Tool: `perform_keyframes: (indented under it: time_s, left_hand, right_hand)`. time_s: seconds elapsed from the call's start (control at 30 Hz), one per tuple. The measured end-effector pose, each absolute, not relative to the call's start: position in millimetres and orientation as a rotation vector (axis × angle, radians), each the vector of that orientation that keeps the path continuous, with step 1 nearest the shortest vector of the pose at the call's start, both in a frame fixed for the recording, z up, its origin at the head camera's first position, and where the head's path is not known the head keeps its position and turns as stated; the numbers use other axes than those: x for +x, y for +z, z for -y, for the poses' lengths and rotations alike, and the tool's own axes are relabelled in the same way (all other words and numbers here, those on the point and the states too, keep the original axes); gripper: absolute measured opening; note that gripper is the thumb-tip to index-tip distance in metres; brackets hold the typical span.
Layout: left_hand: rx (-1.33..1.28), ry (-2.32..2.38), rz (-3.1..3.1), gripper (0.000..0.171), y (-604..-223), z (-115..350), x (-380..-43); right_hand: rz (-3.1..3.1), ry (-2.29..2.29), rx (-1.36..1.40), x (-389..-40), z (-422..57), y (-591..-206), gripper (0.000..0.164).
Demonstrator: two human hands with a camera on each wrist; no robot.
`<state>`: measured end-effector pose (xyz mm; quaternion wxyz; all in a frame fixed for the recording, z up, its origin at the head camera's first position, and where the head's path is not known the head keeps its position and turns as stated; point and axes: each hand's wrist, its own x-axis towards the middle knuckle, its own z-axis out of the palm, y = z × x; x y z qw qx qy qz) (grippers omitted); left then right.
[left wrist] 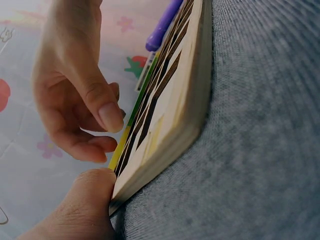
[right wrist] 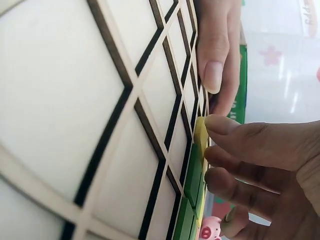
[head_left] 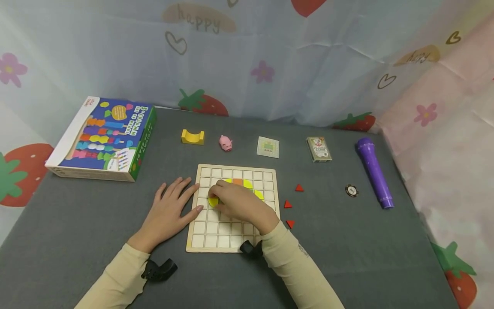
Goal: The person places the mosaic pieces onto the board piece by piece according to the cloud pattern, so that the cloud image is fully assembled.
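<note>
My right hand (head_left: 245, 201) reaches over a square wooden grid board (head_left: 231, 167). Its thumb and curled fingertips pinch a yellow tile (head_left: 213, 201) with a rounded edge, at the board's left part. In the right wrist view, that yellow tile (right wrist: 200, 131) sits low in the grid beside green tiles (right wrist: 193, 175). Other yellow tiles (head_left: 258, 195) and an orange tile (head_left: 237, 182) lie in the board, partly hidden by the right hand. My left hand (head_left: 167, 214) rests spread on the table, with its fingertips and thumb (left wrist: 92, 187) at the board's left edge.
Three red triangles (head_left: 287, 204) lie right of the board. Behind it are a yellow block (head_left: 192, 137), pink pig (head_left: 225, 143), pattern card (head_left: 268, 147) and playing-card box (head_left: 319, 149). A game box (head_left: 104, 137) lies far left; a chip (head_left: 351, 190) and purple tube (head_left: 374, 174) lie right.
</note>
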<state>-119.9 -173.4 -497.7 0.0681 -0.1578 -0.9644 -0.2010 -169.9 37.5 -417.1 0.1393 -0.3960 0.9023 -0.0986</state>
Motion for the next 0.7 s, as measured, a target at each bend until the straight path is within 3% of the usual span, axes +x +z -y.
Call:
perform_keyframes:
  time_s: [0.7]
  left_hand:
    - [-0.477, -0.613, 2.904, 0.065, -499.5, 174.6, -120.3]
  right_hand:
    - [-2.651, -0.211, -1.2, -166.7, -37.4, -420.1, 0.029]
